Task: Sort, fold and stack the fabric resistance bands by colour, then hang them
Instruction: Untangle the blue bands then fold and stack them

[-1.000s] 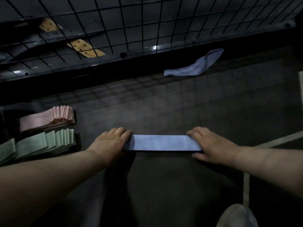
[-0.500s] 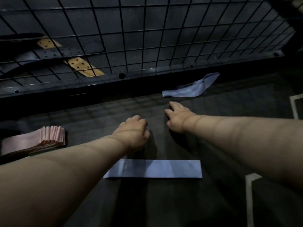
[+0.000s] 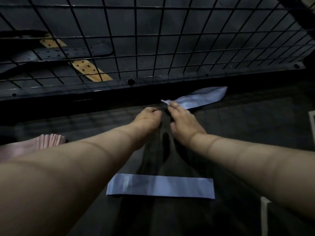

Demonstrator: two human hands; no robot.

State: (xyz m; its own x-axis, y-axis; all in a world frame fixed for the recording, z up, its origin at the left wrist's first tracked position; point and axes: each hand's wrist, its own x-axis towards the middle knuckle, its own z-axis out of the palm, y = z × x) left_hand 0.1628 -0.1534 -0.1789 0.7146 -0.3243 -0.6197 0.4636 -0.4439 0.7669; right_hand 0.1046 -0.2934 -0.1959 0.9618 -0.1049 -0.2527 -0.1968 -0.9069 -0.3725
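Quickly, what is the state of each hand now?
Left hand: closed, holding nothing.
Right hand: touches loose blue band; grip cannot be told.

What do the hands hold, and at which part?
The right hand pinches the crumpled blue band at its left tip; the left hand holds nothing.

We see both bare forearms reaching forward over a dark surface point(image 3: 238, 130). The right hand point(image 3: 183, 124) has its fingers point(image 3: 172, 105) at the near tip of a crumpled pale blue fabric band point(image 3: 201, 97), though blur hides the grip. The left hand point(image 3: 147, 118) is curled just beside it, holding nothing. A flat folded blue band point(image 3: 160, 186) lies nearer us, and a pink band stack point(image 3: 49, 140) sits far left, below a black wire grid point(image 3: 153, 40).
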